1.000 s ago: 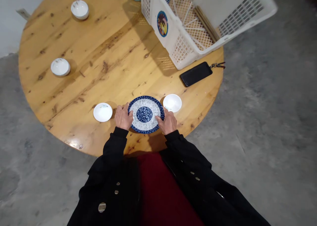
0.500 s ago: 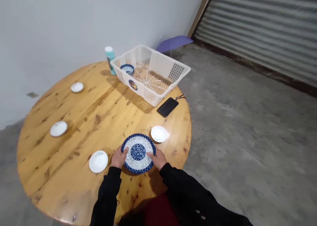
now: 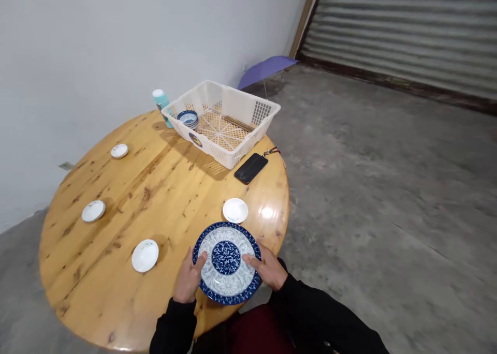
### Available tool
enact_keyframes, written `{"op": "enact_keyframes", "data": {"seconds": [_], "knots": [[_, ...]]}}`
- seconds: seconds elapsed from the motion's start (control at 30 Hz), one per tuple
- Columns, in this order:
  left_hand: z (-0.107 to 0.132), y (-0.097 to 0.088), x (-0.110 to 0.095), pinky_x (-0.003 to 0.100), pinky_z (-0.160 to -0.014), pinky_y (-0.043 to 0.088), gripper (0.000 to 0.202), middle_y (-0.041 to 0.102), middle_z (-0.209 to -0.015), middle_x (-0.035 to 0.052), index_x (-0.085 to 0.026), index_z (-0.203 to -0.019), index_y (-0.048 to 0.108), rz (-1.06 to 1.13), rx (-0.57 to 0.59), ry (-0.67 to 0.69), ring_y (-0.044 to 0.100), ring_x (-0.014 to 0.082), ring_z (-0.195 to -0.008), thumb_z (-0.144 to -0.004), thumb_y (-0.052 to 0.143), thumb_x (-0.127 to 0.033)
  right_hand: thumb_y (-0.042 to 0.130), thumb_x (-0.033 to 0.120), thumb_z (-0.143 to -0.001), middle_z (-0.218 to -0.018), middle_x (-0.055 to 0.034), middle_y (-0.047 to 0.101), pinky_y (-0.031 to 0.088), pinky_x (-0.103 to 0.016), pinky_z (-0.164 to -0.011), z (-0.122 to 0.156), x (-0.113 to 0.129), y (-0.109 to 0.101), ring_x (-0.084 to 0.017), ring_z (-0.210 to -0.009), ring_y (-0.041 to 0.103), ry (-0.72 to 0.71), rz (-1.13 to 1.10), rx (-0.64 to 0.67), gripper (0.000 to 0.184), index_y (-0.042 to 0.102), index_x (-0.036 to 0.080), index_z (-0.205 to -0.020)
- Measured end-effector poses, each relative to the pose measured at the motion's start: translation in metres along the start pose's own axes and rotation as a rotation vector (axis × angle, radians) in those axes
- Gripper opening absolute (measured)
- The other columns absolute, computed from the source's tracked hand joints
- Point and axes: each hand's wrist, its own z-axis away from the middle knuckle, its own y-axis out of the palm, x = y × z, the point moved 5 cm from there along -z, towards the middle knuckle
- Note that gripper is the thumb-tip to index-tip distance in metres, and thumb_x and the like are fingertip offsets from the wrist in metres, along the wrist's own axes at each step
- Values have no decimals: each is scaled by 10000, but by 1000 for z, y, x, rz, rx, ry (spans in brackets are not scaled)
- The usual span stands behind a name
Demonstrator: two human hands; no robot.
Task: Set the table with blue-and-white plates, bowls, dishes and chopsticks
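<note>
Between my two hands is a round blue-and-white patterned plate (image 3: 226,258), held face up above the near edge of the table. My left hand (image 3: 189,277) grips its left rim, thumb on top and fingers beneath, out of sight. On the opposite rim, my right hand (image 3: 269,266) holds it the same way. Whether more plates lie under the top one I cannot tell. Just beyond the plate sits a small white dish (image 3: 235,210). Another white dish (image 3: 145,255) lies to the left of my left hand.
Two more white dishes (image 3: 93,211) stand along the left of the round wooden table (image 3: 128,302). Toward the back, a white plastic basket (image 3: 225,156) holds blue-rimmed bowls (image 3: 188,119) and chopsticks (image 3: 238,123). Near it are a phone (image 3: 251,168), a turquoise bottle (image 3: 162,105) and a purple umbrella (image 3: 267,69).
Both hands have brought the plate closer to me and slightly right, and it looks larger. The camera view has shifted a little; the dishes and basket stay in place on the table.
</note>
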Motion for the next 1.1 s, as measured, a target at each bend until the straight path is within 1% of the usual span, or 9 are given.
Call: {"op": "enact_keyframes", "data": {"seconds": [0.13,0.23,0.37,0.43,0.5,0.6,0.73,0.97,1.1], "knots": [[22,86,-31,429,-1080,452,639,689,-1266,152,-149,-1204,623,105,43,44,594,340,-1257,-791,647,-635,692,594,-726,-979,-107,742,538,-481,-886,14,-1,-83,-340,-981,672,3,-68,7,512,680,191,-1041],[34,163,-51,419,-1067,467,625,683,-1280,147,-149,-1205,619,162,69,18,612,324,-1232,-792,660,-616,660,609,-728,-933,-110,735,536,-481,-861,28,-2,-163,-329,-913,673,48,-19,-57,494,658,191,-992],[44,259,-75,435,-1076,461,648,664,-1316,150,-140,-1238,612,263,141,31,600,329,-1247,-794,665,-609,665,579,-722,-984,-121,743,525,-476,-889,44,8,-264,-336,-953,673,52,80,-147,460,651,197,-977],[45,293,-88,452,-1075,459,653,665,-1315,153,-138,-1246,614,290,194,50,594,340,-1249,-792,675,-604,682,578,-706,-997,-124,751,528,-477,-900,47,15,-299,-345,-972,680,64,81,-156,472,664,195,-980],[44,314,-101,466,-1079,452,634,680,-1288,144,-146,-1224,632,287,237,69,606,340,-1222,-794,680,-610,708,595,-681,-1005,-129,759,538,-481,-898,46,22,-323,-356,-979,688,84,57,-148,504,683,191,-980],[34,325,-120,479,-1098,433,602,695,-1256,130,-164,-1171,668,248,280,104,608,336,-1211,-806,660,-642,755,614,-644,-996,-136,769,557,-488,-876,33,32,-342,-373,-979,700,118,31,-113,526,715,190,-953],[9,311,-150,480,-1122,414,590,701,-1252,120,-188,-1193,688,221,258,183,580,341,-1259,-820,645,-643,806,601,-608,-957,-136,778,579,-489,-834,-6,56,-348,-381,-952,718,145,28,-41,523,748,186,-921],[-45,252,-234,416,-981,519,471,737,-984,73,-201,-937,698,133,214,331,648,290,-1033,-865,572,-648,873,543,-537,-857,-113,781,594,-463,-768,-108,153,-328,-368,-877,735,100,55,84,523,768,165,-882],[-69,212,-277,350,-734,577,479,681,-803,50,-196,-830,615,141,173,332,655,211,-759,-899,514,-659,916,453,-486,-824,-93,777,602,-450,-753,-166,209,-300,-342,-822,742,63,30,142,493,766,163,-855]]}}
